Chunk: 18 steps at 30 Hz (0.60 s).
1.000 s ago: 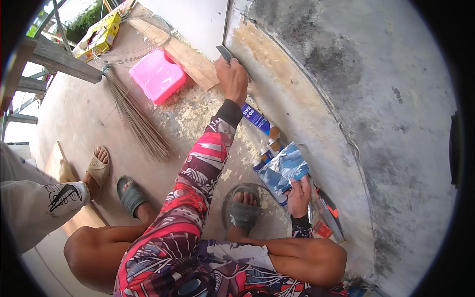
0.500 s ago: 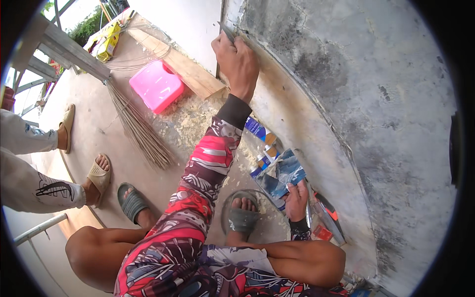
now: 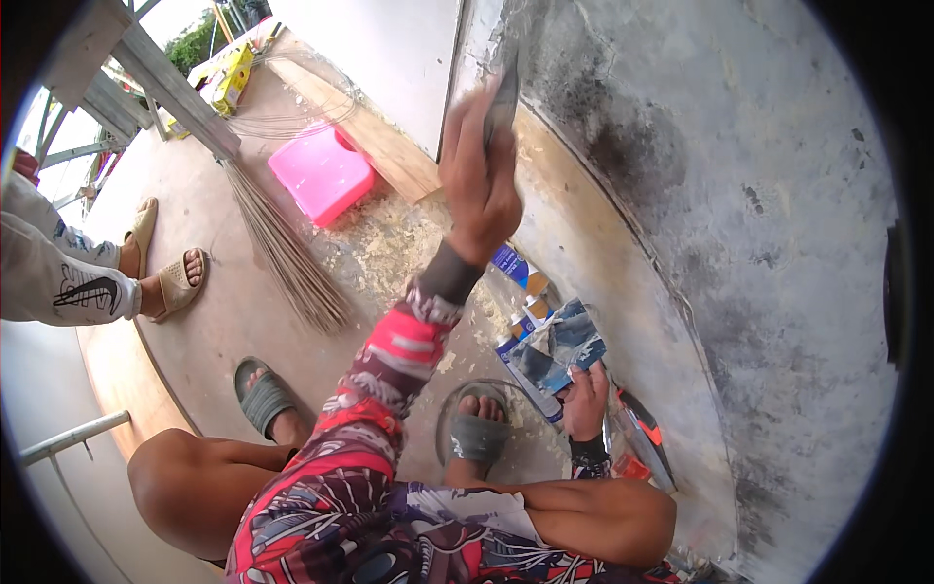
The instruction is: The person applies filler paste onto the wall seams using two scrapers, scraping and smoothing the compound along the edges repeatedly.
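Note:
My left hand (image 3: 482, 180) is raised against the base of the wall (image 3: 681, 195). It is closed around a thin, dark grey putty knife (image 3: 504, 97), blurred by motion, whose blade points up along the wall corner. Lower down by my right knee, my right hand (image 3: 586, 404) grips the edge of a flat blue board (image 3: 586, 341) smeared with pale grey putty. Just beside and partly under the board lie several blue and white sealant cartridges (image 3: 530, 389). A pale strip (image 3: 584, 224) runs along the wall's foot.
A pink plastic case (image 3: 321, 175), a stick broom (image 3: 282, 248) and a wooden plank (image 3: 389, 161) lie on the floor ahead. A long orange-and-black tool (image 3: 644, 428) rests near my right hand. Another person's sandalled feet (image 3: 180, 282) stand at left, near a metal frame (image 3: 180, 83).
My left hand has turned and shifted slightly right and down, and the putty knife now points up along the wall. My right hand and the board have barely moved. The other person's feet have shifted.

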Motion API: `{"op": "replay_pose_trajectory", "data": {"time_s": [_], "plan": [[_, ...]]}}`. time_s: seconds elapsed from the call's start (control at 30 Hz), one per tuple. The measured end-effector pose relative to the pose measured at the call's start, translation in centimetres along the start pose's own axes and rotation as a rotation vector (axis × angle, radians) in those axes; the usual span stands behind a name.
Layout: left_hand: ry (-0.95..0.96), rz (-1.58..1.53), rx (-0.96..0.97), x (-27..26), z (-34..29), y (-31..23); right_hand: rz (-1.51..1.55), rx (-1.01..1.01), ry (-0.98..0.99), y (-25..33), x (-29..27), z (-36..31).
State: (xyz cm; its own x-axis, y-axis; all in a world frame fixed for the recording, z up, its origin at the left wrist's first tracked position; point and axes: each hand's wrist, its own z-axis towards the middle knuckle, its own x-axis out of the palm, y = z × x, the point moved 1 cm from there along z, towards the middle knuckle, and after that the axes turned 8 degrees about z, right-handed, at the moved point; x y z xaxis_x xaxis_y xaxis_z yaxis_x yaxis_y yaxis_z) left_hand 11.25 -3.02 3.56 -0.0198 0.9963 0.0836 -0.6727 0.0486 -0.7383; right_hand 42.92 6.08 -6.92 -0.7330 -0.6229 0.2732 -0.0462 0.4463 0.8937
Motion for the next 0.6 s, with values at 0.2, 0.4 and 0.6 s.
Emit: {"op": "replay_pose_trajectory", "data": {"time_s": [0.2,0.4,0.6], "plan": [[0.149,-0.337,-0.737,-5.3,-11.6,3.3,-0.163,-0.067,-0.059,1.3,-0.6,1.1],[0.916,-0.048,-0.076,-7.6,-9.2,1.6,-0.197,-0.147,-0.021,3.6,2.5,2.9],[1.131,0.038,0.299,-7.9,-10.1,0.2,-0.157,-0.129,-0.025,3.1,1.4,2.8]]}}
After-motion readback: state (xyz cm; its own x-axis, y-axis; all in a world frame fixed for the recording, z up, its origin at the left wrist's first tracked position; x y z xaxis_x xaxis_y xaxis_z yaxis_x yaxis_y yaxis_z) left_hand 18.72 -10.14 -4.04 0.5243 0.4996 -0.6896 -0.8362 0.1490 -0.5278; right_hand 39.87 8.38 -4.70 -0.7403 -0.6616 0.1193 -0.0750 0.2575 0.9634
